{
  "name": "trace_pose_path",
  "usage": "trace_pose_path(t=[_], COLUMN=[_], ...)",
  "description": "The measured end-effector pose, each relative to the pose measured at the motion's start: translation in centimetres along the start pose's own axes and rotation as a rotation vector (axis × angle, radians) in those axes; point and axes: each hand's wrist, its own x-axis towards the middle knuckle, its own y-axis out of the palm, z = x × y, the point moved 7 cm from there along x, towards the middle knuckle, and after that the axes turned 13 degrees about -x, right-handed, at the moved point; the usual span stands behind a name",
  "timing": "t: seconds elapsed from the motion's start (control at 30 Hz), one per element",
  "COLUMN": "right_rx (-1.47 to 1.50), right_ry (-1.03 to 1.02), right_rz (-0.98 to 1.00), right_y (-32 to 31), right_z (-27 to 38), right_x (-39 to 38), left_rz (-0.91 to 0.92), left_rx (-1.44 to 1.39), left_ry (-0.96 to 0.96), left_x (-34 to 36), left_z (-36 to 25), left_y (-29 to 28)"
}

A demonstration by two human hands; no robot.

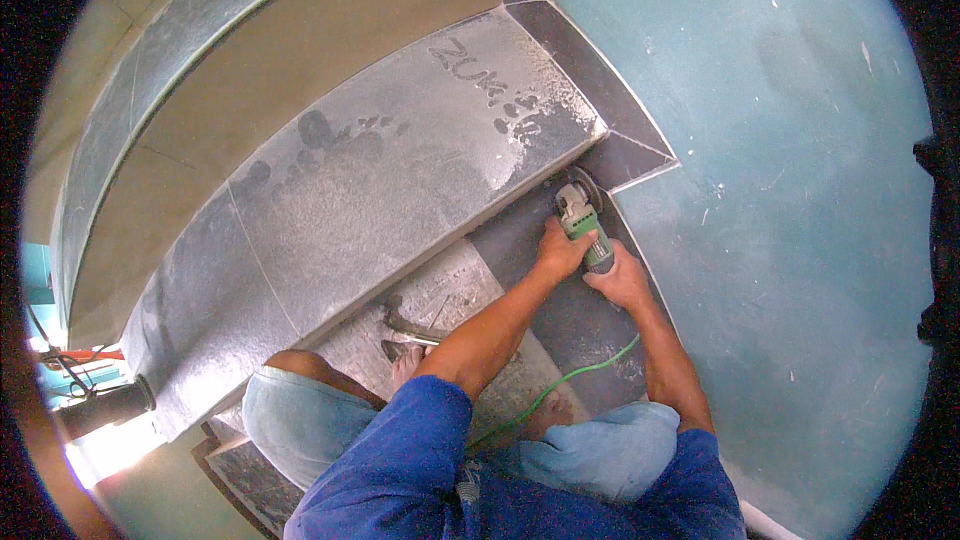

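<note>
A green and grey angle grinder (577,221) is held in the corner where the dusty grey tiled step (380,180) meets the teal wall. My left hand (562,249) is closed round its body just behind the head. Farther back, my right hand (622,278) grips the rear end. The grinder's disc (587,183) is close to the dark skirting tile (632,159); whether it touches cannot be made out. From the tool, a green cord (570,376) curves back between my legs. A hammer (408,330) lies on the lower surface by my foot, left of my left forearm.
The teal wall (790,220) rises close on my right. Curved steps (330,20) climb ahead and to the left. Pale dust with drawn marks coats the tread. At the far left are a dark cylindrical object (105,408) and some cables.
</note>
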Motion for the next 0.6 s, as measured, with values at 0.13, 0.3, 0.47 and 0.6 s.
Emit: trace_pose_path(t=[0.13, 0.3, 0.47, 0.6], right_rx=[0.009, -0.001, 0.014, -0.009], right_ry=[-0.018, -0.015, -0.043, -0.025], right_rz=[-0.026, -0.027, -0.040, -0.035], right_y=[-0.2, -0.2, -0.4, -0.4], right_z=[0.1, 0.1, 0.5, 0.5], right_x=[0.6, 0.6, 0.5, 0.6], left_rz=[-0.023, 0.007, -0.026, -0.001], left_rx=[0.005, -0.014, 0.028, 0.003], left_ry=[-0.004, 0.060, -0.032, -0.022], left_x=[0.5, 0.5, -0.4, -0.5], left_z=[0.0, -0.7, -1.4, -1.9], left_y=[-0.1, 0.0, -0.5, -0.5])
